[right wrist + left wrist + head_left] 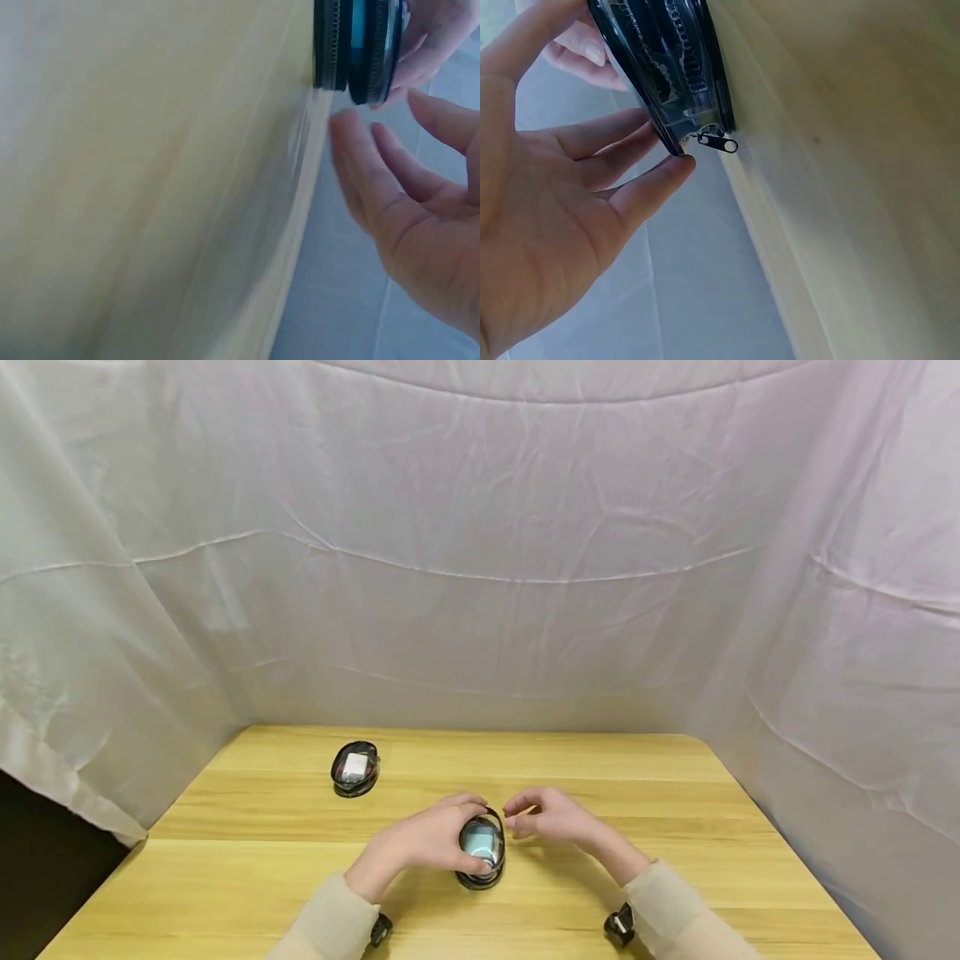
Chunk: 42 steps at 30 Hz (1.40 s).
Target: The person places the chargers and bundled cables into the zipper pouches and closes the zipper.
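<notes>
A small round clear zip pouch with black trim [481,843] stands on the wooden table, with something pale blue visible inside. My left hand [431,839] holds it by its upper rim, thumb at the near side and fingers at the far side. In the left wrist view, a metal zipper pull [718,142] hangs from the pouch's end close to the fingertips. Just right of the pouch is my right hand [558,818], its fingers loosely bent and holding nothing. The right wrist view shows a small gap between those fingertips [346,124] and the pouch.
A second clear pouch with black trim [356,768], a white piece in it, lies at the table's back left. Pale cloth curtains [480,635] surround the wooden table [637,768] at the back and sides.
</notes>
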Each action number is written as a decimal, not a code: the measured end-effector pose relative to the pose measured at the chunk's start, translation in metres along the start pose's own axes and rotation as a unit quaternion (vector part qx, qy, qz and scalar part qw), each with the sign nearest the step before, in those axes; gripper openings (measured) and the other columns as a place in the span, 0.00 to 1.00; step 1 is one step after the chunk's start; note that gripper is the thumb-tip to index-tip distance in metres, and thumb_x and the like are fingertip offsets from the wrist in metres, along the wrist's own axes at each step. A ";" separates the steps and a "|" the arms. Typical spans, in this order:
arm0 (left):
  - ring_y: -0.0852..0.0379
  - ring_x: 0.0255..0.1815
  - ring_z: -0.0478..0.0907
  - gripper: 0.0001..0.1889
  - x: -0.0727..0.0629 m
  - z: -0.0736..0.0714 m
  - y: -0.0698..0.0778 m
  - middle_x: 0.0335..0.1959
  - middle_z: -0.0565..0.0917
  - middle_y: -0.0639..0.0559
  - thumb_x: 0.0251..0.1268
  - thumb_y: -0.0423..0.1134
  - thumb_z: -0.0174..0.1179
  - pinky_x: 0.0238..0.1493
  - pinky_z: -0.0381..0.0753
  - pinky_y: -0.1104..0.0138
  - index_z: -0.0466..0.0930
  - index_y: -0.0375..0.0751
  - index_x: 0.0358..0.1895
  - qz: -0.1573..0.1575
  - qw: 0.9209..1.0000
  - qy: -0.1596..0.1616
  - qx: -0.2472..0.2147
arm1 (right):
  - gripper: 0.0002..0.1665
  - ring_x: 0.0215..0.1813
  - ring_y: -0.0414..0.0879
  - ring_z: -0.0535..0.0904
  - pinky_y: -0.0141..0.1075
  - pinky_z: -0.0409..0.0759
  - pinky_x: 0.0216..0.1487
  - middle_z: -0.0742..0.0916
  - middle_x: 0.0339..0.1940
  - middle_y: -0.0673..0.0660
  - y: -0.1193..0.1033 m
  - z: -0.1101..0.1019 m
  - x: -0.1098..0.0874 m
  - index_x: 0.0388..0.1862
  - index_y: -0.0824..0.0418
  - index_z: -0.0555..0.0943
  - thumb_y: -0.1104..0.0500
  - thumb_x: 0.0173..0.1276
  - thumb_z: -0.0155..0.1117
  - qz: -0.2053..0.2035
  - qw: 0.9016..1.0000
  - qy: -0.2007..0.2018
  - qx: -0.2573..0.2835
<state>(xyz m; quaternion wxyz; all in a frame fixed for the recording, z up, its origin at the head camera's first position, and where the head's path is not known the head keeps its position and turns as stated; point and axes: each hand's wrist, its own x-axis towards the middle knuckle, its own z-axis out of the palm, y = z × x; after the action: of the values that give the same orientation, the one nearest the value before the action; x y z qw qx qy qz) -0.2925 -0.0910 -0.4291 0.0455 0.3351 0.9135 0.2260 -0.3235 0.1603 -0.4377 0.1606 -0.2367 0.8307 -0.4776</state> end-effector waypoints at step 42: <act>0.51 0.61 0.80 0.23 0.002 -0.018 -0.007 0.59 0.85 0.53 0.51 0.29 0.77 0.66 0.80 0.55 0.89 0.45 0.54 0.067 0.997 -0.023 -0.002 | 0.28 0.47 0.51 0.84 0.45 0.86 0.50 0.87 0.46 0.58 -0.005 -0.007 0.001 0.56 0.67 0.83 0.61 0.57 0.80 -0.022 0.994 -0.014 -0.110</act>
<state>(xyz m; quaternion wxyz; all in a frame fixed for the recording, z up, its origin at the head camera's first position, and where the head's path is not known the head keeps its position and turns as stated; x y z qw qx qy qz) -0.3024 -0.1010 -0.4161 0.0515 0.4009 0.8871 0.2228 -0.3266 0.1631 -0.4302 0.1349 -0.2774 0.8706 -0.3834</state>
